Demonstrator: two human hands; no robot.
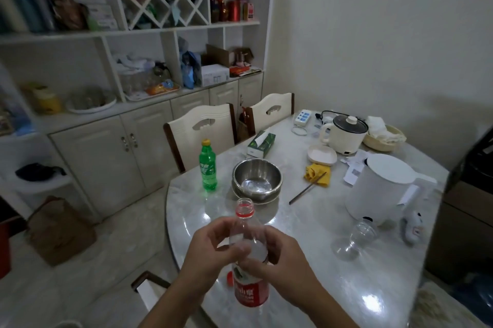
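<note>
A clear plastic bottle (pixel 246 223) with a red label and a red neck ring is held upright above the near edge of the marble table (pixel 333 261). Its mouth is open, with no cap on it. My left hand (pixel 210 247) grips the bottle's shoulder from the left. My right hand (pixel 277 258) wraps around it from the right, fingers curled over its middle. A small red cap (pixel 230 278) lies on the table just behind the bottle's lower part.
A green soda bottle (pixel 207 166) and stacked steel bowls (pixel 257 181) stand further back. To the right are a white kettle (pixel 378 189), a glass (pixel 357 237), chopsticks on a yellow cloth (pixel 317 175), a small cooker (pixel 344 137) and a tissue box (pixel 261 143). Chairs (pixel 202 130) and cabinets line the left.
</note>
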